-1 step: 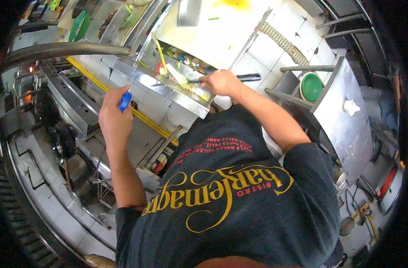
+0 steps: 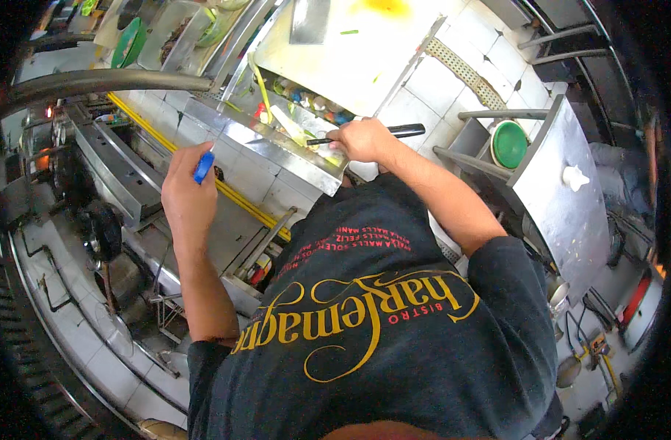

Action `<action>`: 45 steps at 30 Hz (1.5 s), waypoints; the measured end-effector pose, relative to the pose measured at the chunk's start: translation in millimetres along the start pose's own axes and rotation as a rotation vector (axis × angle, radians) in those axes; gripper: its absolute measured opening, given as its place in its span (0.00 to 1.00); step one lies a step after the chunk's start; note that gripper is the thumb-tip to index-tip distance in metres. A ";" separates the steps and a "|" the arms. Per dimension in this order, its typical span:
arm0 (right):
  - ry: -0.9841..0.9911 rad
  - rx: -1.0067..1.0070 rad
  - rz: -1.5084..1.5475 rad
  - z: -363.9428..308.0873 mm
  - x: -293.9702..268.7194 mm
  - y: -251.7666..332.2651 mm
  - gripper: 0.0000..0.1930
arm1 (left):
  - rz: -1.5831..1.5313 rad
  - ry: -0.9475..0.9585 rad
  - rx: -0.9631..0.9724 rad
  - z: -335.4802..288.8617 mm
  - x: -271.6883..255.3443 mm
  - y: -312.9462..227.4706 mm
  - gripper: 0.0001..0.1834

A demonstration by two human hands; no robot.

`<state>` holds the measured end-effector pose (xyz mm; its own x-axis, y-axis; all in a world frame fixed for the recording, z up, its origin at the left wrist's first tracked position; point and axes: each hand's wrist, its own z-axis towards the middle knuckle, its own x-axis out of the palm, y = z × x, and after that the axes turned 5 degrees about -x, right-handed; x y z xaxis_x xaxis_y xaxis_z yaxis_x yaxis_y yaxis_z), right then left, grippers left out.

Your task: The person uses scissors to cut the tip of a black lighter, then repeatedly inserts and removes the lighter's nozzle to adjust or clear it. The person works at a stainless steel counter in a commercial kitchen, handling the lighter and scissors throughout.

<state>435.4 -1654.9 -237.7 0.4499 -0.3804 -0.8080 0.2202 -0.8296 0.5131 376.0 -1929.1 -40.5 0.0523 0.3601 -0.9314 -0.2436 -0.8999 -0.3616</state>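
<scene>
Blue object [image 2: 204, 168] in left hand [image 2: 188, 189], black implement [image 2: 406, 132] across right hand [image 2: 365, 140]

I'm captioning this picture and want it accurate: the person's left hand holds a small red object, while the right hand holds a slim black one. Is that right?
Not quite: the small object in the left hand is blue, not red, as the head view shows. The right hand does hold a slim black object.
</scene>
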 end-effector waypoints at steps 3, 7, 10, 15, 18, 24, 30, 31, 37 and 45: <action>-0.301 -0.009 0.309 -13.8 -17.5 -13.3 0.16 | -0.074 0.022 -0.009 -1.7 6.9 0.5 0.13; -0.552 -0.139 0.689 -62.2 -62.5 -9.0 0.16 | -0.429 0.110 -0.004 -0.5 13.9 -20.2 0.08; -0.632 -0.193 0.818 -97.9 -77.6 0.7 0.20 | -0.547 0.180 0.183 4.5 1.8 -59.7 0.07; -0.782 -0.298 0.944 -127.1 -80.8 14.4 0.25 | -0.552 0.217 0.594 10.2 -23.8 -130.3 0.09; -0.827 -0.333 0.950 -137.4 -79.2 13.5 0.24 | -0.548 0.240 0.784 15.2 -25.5 -158.4 0.09; -0.933 -0.316 0.931 -157.3 -72.6 3.6 0.25 | -0.413 0.248 1.040 23.0 -12.4 -187.1 0.13; -1.008 -0.325 0.879 -176.3 -63.8 -9.4 0.23 | -0.307 0.251 1.135 25.8 -6.0 -210.8 0.13; -1.031 -0.326 0.884 -177.4 -62.9 -9.5 0.23 | -0.298 0.251 1.151 25.7 -4.2 -214.0 0.13; -1.136 -0.376 0.899 -182.3 -60.5 -11.1 0.09 | -0.234 0.400 1.169 23.1 -14.4 -239.1 0.10; -1.147 -0.388 0.806 -193.5 -61.4 -15.9 0.16 | -0.153 0.404 1.216 15.7 -15.7 -251.4 0.11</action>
<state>571.8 -1539.2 -140.3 -0.3217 -0.9458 0.0443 0.5464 -0.1472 0.8245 421.2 -1704.7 65.7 0.3934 0.1476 -0.9074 -0.9185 0.0207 -0.3948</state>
